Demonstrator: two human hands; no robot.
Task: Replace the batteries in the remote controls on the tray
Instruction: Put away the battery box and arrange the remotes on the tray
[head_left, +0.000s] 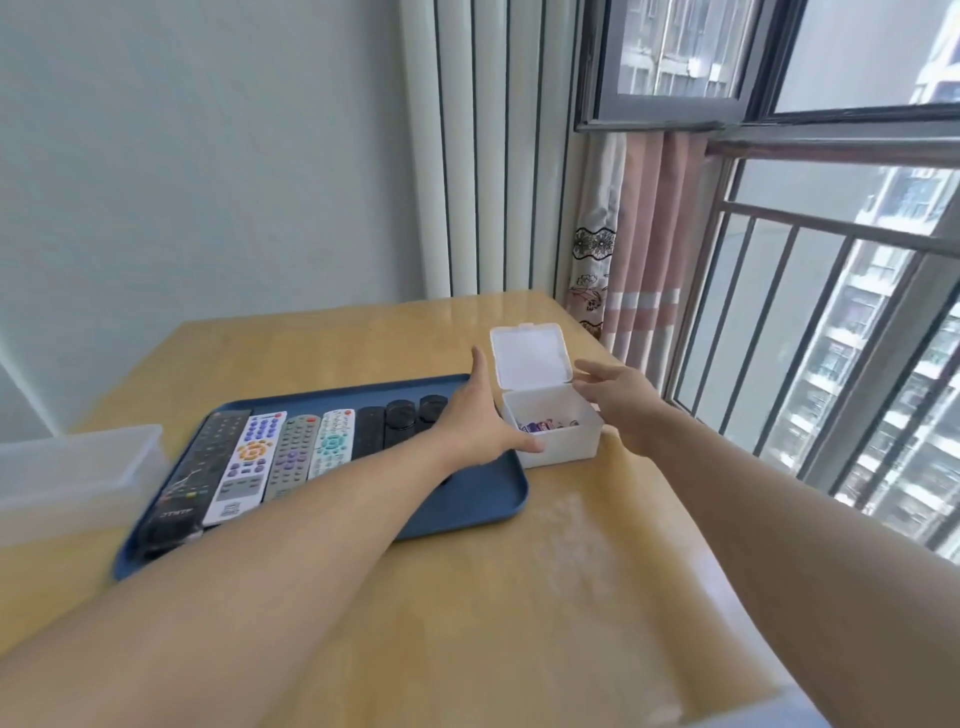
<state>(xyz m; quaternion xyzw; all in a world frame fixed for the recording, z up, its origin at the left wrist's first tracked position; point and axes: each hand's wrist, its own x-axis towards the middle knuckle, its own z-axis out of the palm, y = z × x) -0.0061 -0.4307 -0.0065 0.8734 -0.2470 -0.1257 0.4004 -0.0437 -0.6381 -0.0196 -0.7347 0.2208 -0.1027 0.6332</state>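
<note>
Both hands open, empty | left hand (475, 421), right hand (618, 397) flank white box (558, 434)

Light wooden table (322, 353) under a glossy sheet; translucent rectangular plastic container (72, 473) at its left edge. Behind: white ribbed wall panel (488, 156), pink striped curtain (644, 249), grey metal window railing (831, 291).
</note>
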